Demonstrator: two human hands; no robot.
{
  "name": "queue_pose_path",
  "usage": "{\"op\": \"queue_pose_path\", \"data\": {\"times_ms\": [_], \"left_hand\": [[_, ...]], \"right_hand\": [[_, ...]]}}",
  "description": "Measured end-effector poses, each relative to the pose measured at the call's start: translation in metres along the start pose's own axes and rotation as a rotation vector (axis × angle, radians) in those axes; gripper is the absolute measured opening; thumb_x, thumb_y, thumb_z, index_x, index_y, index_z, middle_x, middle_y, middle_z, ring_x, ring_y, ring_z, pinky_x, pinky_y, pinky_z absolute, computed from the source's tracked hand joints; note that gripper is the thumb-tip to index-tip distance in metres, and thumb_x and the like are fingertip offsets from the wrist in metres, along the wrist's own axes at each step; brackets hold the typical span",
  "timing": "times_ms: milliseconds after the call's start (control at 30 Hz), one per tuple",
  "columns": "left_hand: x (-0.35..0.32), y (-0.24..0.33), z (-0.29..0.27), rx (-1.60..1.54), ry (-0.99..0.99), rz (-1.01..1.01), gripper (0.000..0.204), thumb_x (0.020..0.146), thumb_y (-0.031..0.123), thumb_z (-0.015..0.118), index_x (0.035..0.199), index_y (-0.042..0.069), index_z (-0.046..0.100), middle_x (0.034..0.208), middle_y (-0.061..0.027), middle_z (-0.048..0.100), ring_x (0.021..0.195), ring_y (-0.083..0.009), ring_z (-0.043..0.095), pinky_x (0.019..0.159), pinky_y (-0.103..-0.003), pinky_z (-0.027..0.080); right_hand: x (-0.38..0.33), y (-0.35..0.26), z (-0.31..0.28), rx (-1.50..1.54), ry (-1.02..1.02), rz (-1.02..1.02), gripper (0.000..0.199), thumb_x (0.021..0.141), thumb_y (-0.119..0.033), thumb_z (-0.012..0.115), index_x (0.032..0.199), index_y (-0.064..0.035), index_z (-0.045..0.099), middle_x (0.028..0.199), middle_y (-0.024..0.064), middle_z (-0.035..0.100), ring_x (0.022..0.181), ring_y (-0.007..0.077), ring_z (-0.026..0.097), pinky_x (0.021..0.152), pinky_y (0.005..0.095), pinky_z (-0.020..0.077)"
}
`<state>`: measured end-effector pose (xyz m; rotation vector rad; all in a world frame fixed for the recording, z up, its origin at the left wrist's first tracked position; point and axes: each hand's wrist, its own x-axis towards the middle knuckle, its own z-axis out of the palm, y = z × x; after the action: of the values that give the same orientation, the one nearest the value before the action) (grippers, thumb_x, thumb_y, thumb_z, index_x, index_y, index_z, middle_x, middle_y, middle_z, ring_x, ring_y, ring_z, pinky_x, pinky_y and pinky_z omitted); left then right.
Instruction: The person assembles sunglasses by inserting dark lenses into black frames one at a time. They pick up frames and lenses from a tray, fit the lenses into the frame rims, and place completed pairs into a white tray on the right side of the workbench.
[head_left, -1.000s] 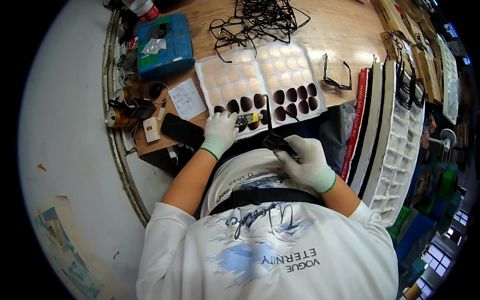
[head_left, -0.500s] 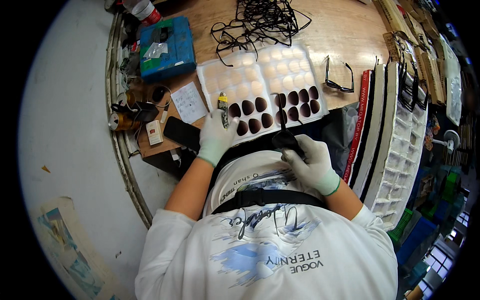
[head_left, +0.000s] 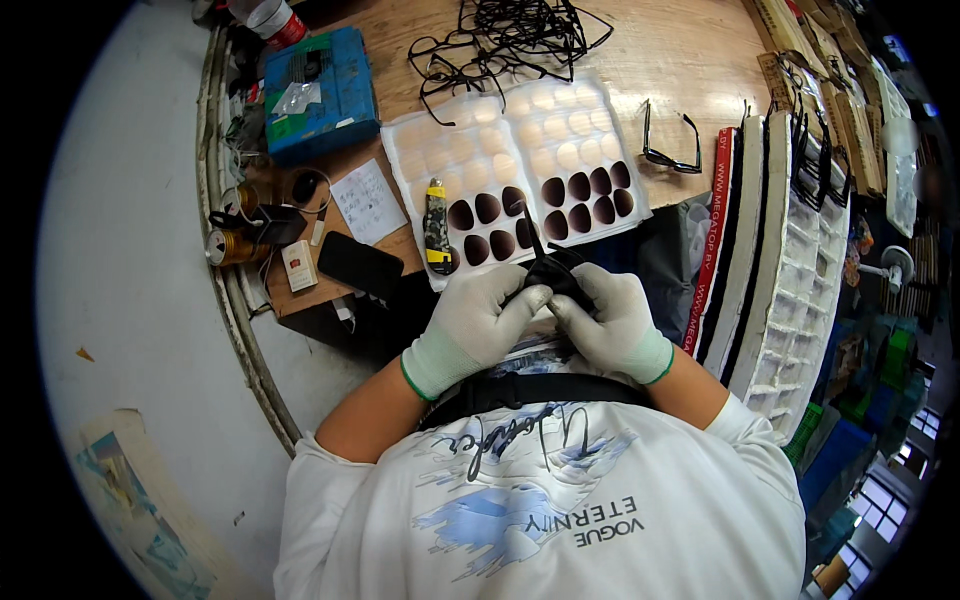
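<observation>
Pale floor at left. Wooden workbench [head_left: 690, 60]: blue box [head_left: 320, 90], black phone [head_left: 360, 264], white lens tray [head_left: 520, 160]. Gloved left hand [head_left: 480, 320] and right hand [head_left: 610, 320] both closed on black eyeglass frame [head_left: 550, 272] at bench edge. Stacked trays [head_left: 800, 260] right.

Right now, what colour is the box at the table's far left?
Blue, with a green patch on its lid: the box shows best in the head view.

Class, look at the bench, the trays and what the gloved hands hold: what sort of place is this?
Probably an eyewear assembly workbench: a white tray of dark lenses, a heap of black frames, and both hands, left hand and right hand, holding a black frame.
</observation>
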<state>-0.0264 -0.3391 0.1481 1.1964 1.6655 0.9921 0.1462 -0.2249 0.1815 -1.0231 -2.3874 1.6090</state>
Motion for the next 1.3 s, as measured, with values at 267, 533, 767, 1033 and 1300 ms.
{"op": "queue_pose_path", "data": {"times_ms": [267,533,767,1033,1300], "left_hand": [[0.033,-0.002,-0.009,0.187,0.035,0.447,0.022,0.085,0.017,0.071,0.096,-0.002,0.072,0.133,-0.0306,0.059,0.123,-0.0497,0.057,0.104,-0.050,0.046],[0.075,-0.003,0.025,0.084,0.198,0.262,0.015,0.085,0.005,0.070,0.096,-0.003,0.073,0.131,-0.0303,0.062,0.121,-0.0399,0.064,0.102,-0.042,0.049],[0.076,-0.020,0.038,0.069,0.359,-0.043,0.014,0.087,0.004,0.069,0.099,-0.004,0.071,0.112,-0.0242,0.071,0.099,-0.0333,0.072,0.089,-0.039,0.057],[0.078,-0.015,0.045,0.106,0.352,-0.071,0.014,0.087,0.004,0.067,0.098,-0.003,0.071,0.106,-0.0231,0.072,0.098,-0.0326,0.072,0.090,-0.038,0.055],[0.061,-0.045,0.041,-0.030,0.306,-0.018,0.014,0.091,0.001,0.061,0.099,-0.006,0.069,0.108,-0.0196,0.071,0.099,-0.0282,0.069,0.091,-0.037,0.053]], "right_hand": [[0.015,0.010,-0.023,-0.006,-0.145,-0.074,0.032,0.090,-0.009,0.065,0.121,-0.0005,0.063,0.091,0.0246,0.069,0.085,0.0422,0.068,0.075,0.0446,0.0546],[0.064,0.124,-0.077,-0.485,0.276,-0.074,0.038,0.081,0.003,0.053,0.116,-0.0025,0.066,0.100,0.0228,0.071,0.095,0.0403,0.069,0.085,0.0477,0.0551],[0.132,0.284,-0.149,-1.133,0.391,0.059,0.049,0.084,-0.010,0.057,0.133,-0.0045,0.058,0.130,0.0145,0.063,0.129,0.0311,0.054,0.113,0.0453,0.0375],[0.154,0.300,-0.155,-1.001,0.369,0.069,0.028,0.081,-0.012,0.059,0.109,-0.0127,0.065,0.103,0.0066,0.069,0.106,0.0269,0.063,0.097,0.0447,0.0428],[0.092,0.189,-0.149,-0.810,0.515,-0.215,0.030,0.078,-0.012,0.062,0.108,-0.0080,0.065,0.106,0.0097,0.068,0.105,0.0295,0.063,0.101,0.0452,0.0432]]}}
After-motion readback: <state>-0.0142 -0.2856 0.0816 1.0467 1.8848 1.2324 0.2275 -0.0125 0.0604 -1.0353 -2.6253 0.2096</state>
